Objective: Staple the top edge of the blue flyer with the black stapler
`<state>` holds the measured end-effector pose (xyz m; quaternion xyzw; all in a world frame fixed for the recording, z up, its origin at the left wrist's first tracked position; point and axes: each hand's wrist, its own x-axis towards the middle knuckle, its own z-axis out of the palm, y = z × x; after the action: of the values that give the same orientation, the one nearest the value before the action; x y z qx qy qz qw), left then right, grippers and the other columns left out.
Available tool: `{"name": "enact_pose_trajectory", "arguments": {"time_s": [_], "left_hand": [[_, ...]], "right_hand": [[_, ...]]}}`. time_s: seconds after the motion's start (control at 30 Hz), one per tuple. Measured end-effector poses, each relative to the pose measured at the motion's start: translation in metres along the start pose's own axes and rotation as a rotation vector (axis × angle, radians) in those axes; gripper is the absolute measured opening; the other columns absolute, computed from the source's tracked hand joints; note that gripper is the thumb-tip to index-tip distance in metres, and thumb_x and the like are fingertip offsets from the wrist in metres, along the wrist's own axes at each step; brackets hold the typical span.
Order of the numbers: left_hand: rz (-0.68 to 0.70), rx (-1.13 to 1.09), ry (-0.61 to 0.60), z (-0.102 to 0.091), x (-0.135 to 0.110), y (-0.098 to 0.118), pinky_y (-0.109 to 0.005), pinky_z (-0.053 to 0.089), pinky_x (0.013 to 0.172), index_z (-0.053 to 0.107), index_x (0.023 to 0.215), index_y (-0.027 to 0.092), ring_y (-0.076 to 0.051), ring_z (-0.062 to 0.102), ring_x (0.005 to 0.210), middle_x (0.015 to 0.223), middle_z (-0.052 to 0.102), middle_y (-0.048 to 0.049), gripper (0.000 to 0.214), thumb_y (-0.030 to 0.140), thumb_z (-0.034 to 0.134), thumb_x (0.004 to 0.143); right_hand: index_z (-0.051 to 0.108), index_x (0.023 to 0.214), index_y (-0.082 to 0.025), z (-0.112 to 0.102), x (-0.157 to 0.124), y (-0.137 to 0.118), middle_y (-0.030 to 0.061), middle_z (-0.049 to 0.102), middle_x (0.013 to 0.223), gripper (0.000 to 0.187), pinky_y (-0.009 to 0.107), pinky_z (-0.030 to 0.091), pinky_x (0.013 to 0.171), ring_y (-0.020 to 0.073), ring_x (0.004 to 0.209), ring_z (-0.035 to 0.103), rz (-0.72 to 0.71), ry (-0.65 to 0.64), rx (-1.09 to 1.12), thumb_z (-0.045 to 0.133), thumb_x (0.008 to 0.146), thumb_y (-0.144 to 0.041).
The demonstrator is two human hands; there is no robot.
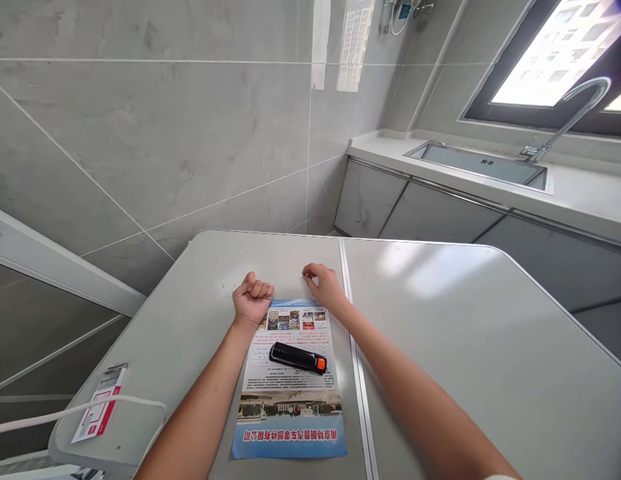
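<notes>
A printed leaflet (290, 393) with a blue bottom band lies flat on the grey folding table (465, 347). A black device with an orange end (297, 358) rests across the leaflet's middle. My left hand (251, 299) is a closed fist pressed on the table at the leaflet's top left corner. My right hand (324, 285) sits at the top right corner, fingers curled in a pinch on the table surface; what they pinch is too small to name.
A red and white card (97, 403) and a white cable (65, 413) lie at the table's near left edge. A seam (357, 373) runs down the table's middle. Behind stand a tiled wall, a counter with a sink (477, 163) and a tap (565, 120).
</notes>
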<state>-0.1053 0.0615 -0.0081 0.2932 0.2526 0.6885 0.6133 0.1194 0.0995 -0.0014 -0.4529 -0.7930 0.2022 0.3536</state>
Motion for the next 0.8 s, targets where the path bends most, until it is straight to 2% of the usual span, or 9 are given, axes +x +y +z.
{"name": "enact_pose_trajectory", "arguments": {"time_s": [0.17,0.3,0.33,0.43,0.5,0.57,0.63,0.7,0.8], "left_hand": [[0.051,-0.085,-0.023,-0.009,0.0,0.003,-0.024,0.022,0.045,0.018,0.06,0.019,-0.012,-0.005,0.046,0.045,-0.003,0.008,0.045,0.02,0.053,0.087],[0.012,-0.093,0.007,-0.009,0.001,0.001,-0.026,0.02,0.045,0.015,0.061,0.019,-0.012,-0.005,0.047,0.045,-0.003,0.0072,0.044,0.02,0.052,0.085],[0.007,-0.094,0.017,-0.008,0.001,0.001,-0.026,0.021,0.046,0.015,0.061,0.019,-0.012,-0.004,0.048,0.046,-0.002,0.0071,0.044,0.02,0.052,0.085],[0.017,-0.079,0.033,-0.008,0.002,0.0,-0.024,0.022,0.046,0.017,0.061,0.019,-0.012,-0.003,0.047,0.046,-0.001,0.0072,0.043,0.021,0.052,0.086],[0.019,-0.068,0.018,-0.01,0.002,0.0,-0.023,0.022,0.044,0.018,0.06,0.019,-0.011,-0.005,0.046,0.045,-0.002,0.0077,0.045,0.024,0.054,0.086],[0.011,-0.066,-0.008,-0.012,0.001,-0.001,-0.023,0.022,0.042,0.018,0.058,0.019,-0.011,-0.007,0.044,0.044,-0.004,0.0081,0.047,0.026,0.056,0.085],[0.0,-0.065,-0.027,-0.013,0.0,-0.001,-0.022,0.021,0.041,0.017,0.057,0.019,-0.01,-0.008,0.043,0.043,-0.006,0.0085,0.049,0.027,0.057,0.083],[-0.002,-0.075,-0.041,-0.014,-0.001,-0.002,-0.022,0.019,0.04,0.015,0.057,0.019,-0.009,-0.01,0.042,0.043,-0.008,0.0089,0.05,0.027,0.058,0.082],[0.002,-0.112,-0.045,-0.014,-0.002,-0.001,-0.023,0.012,0.04,0.014,0.057,0.019,-0.008,-0.011,0.042,0.043,-0.01,0.0096,0.051,0.026,0.058,0.082]], "right_hand": [[0.064,0.096,-0.021,0.025,0.016,-0.008,-0.0024,0.069,0.09,0.018,0.026,0.048,0.085,0.0155,0.09,0.06,-0.058,-0.07,-0.059,0.056,0.09,-0.007],[0.064,0.094,-0.021,0.009,0.005,0.004,0.0005,0.068,0.096,0.004,0.025,0.045,0.084,0.0164,0.094,0.058,0.038,0.018,-0.145,0.063,0.09,-0.021],[0.064,0.087,-0.021,-0.001,0.0,0.011,0.0012,0.067,0.091,0.007,0.025,0.044,0.08,0.0164,0.089,0.057,0.092,0.053,-0.178,0.061,0.091,-0.026],[0.052,0.057,-0.022,-0.044,-0.021,0.042,-0.0008,0.048,0.057,0.041,0.027,0.034,0.061,0.0147,0.062,0.043,0.29,0.116,-0.293,0.048,0.097,-0.032],[0.049,0.05,-0.023,-0.08,-0.043,0.067,-0.0008,0.042,0.049,0.047,0.03,0.029,0.059,0.0146,0.057,0.038,0.418,0.139,-0.373,0.046,0.095,-0.032],[0.049,0.045,-0.023,-0.116,-0.071,0.091,0.0013,0.043,0.045,0.045,0.031,0.029,0.058,0.016,0.054,0.04,0.529,0.137,-0.447,0.051,0.089,-0.034],[0.058,0.047,-0.021,-0.15,-0.105,0.113,0.0075,0.053,0.049,0.042,0.032,0.033,0.058,0.0206,0.056,0.049,0.64,0.135,-0.532,0.052,0.086,-0.037],[0.069,0.057,-0.02,-0.179,-0.14,0.132,0.0157,0.066,0.064,0.043,0.036,0.04,0.061,0.0285,0.065,0.061,0.826,0.075,-0.725,0.049,0.087,-0.043],[0.078,0.071,-0.017,-0.209,-0.187,0.152,0.0235,0.072,0.08,0.042,0.043,0.046,0.064,0.038,0.076,0.068,0.988,0.061,-0.826,0.049,0.086,-0.044]]}}
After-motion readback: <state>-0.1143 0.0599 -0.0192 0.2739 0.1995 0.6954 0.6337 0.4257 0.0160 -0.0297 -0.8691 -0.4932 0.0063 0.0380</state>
